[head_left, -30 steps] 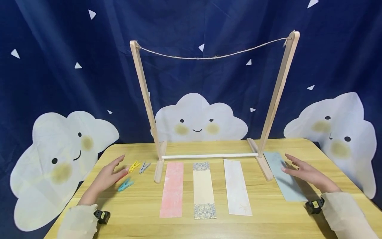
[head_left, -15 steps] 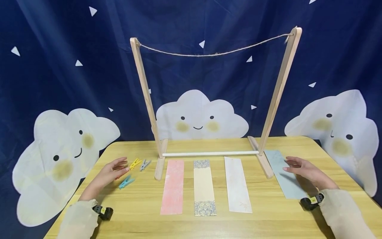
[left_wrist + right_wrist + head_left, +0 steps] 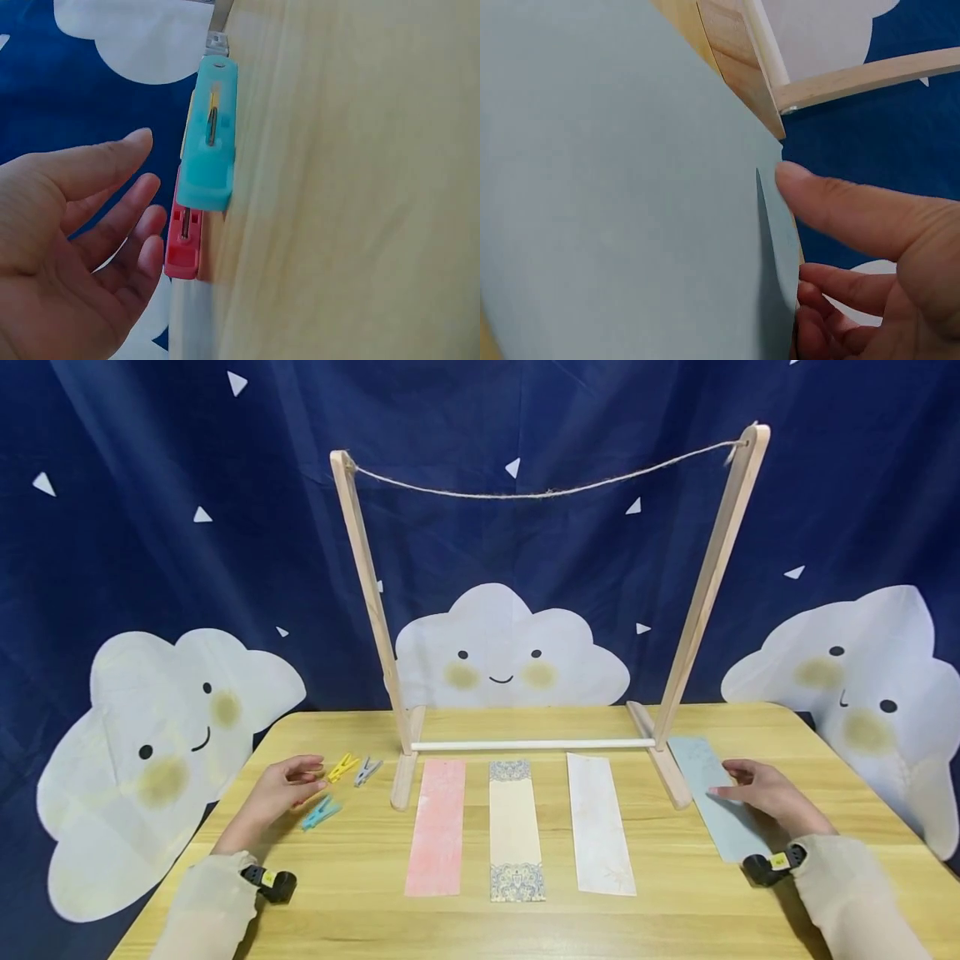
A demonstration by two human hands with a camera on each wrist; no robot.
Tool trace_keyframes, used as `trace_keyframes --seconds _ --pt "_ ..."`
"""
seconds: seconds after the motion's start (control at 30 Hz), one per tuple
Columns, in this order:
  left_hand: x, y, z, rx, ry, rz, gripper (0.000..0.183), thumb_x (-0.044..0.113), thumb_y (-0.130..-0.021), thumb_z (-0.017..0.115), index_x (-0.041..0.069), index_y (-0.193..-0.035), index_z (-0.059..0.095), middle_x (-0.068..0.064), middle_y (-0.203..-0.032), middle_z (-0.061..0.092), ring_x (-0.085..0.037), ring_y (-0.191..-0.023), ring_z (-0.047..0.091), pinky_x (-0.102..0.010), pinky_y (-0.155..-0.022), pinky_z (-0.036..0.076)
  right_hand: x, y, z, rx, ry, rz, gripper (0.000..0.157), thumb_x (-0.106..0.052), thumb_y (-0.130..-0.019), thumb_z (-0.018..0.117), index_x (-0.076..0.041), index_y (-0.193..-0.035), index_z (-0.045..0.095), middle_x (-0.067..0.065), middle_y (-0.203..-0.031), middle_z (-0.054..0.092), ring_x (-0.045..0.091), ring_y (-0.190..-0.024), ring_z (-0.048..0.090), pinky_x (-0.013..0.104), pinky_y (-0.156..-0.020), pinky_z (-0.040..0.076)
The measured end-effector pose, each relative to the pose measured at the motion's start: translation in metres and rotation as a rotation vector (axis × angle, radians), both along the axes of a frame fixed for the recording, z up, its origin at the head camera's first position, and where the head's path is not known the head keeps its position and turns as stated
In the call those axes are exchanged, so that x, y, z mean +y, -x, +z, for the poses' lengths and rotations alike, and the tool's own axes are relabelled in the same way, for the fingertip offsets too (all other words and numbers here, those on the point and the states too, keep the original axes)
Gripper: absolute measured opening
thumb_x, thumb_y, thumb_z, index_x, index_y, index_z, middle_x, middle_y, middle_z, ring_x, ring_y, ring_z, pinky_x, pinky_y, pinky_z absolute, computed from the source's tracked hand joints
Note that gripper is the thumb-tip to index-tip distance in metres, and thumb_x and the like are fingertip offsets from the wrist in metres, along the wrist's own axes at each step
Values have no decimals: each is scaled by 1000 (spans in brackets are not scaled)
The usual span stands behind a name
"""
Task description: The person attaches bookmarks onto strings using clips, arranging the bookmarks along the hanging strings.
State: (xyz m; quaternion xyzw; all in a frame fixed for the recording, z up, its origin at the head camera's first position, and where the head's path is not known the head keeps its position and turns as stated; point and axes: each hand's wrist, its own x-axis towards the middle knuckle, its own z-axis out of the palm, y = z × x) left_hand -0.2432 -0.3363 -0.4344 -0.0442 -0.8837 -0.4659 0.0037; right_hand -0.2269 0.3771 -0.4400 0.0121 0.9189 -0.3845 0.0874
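Observation:
On the left of the table, my left hand (image 3: 281, 789) is held with loosely bent fingers beside several clothespins. A red clothespin (image 3: 184, 247) is closest to its fingertips, mostly covered in the head view; a gap shows between them. Around it lie a teal clothespin (image 3: 322, 812), a yellow one (image 3: 342, 767) and a grey one (image 3: 367, 771). My right hand (image 3: 772, 793) is at the right edge of a pale blue paper strip (image 3: 716, 810). Its thumb (image 3: 832, 206) is above the strip, casting a shadow, while the other fingers are low by the edge; thumb and fingers stand apart.
A wooden frame (image 3: 720, 577) with a sagging string (image 3: 495, 496) stands at the table's back. Pink (image 3: 437, 827), cream patterned (image 3: 514, 827) and white (image 3: 602, 827) strips lie before it. A blue cloud-patterned curtain (image 3: 480, 410) hangs behind the table (image 3: 337, 902).
The left hand's fingers have bent inward near the red clothespin. My right hand has lowered its fingers toward the blue strip's edge. The head view has shifted slightly.

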Motion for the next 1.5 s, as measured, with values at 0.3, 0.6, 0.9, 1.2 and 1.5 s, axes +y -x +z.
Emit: trace_keyframes --seconds 0.3,0.6,0.9,1.2,1.5 --pt "-8 -1 -7 -74 -7 101 53 8 -85 69 -10 -130 46 -29 -122 56 -15 -97 57 -16 -72 49 -9 4 -2 12 10 -12 78 -23 -83 72 22 -131 29 44 -132 30 54 -121 32 60 -99 31" --pt "-6 -3 -8 -126 70 128 56 6 -80 73 -13 -126 47 -31 -120 53 -35 -105 52 -18 -67 47 -11 2 -8 79 33 -31 68 -8 -83 70 21 -130 31 38 -120 42 42 -104 47 39 -85 44" --pt "1 -3 -6 -128 246 153 57 17 -78 76 -10 -123 53 -29 -117 54 -38 -103 52 -47 -88 44 -5 -3 -7 48 79 -113 63 -31 -94 57 14 -134 37 20 -115 51 -2 -82 45 17 -68 39" --pt "5 -1 -2 -135 331 225 52 29 -78 76 -9 -108 56 -22 -98 57 -32 -86 54 -42 -73 45 -1 -3 -8 76 83 -170 59 -35 -97 48 15 -128 45 30 -123 51 -4 -83 48 18 -70 40" --pt "7 -2 1 -122 349 278 37 29 -84 70 -6 -94 60 -16 -86 60 -27 -76 54 -34 -64 43 6 -5 -3 109 171 -164 56 -38 -95 53 12 -122 51 -2 -103 60 -10 -80 45 15 -68 42"
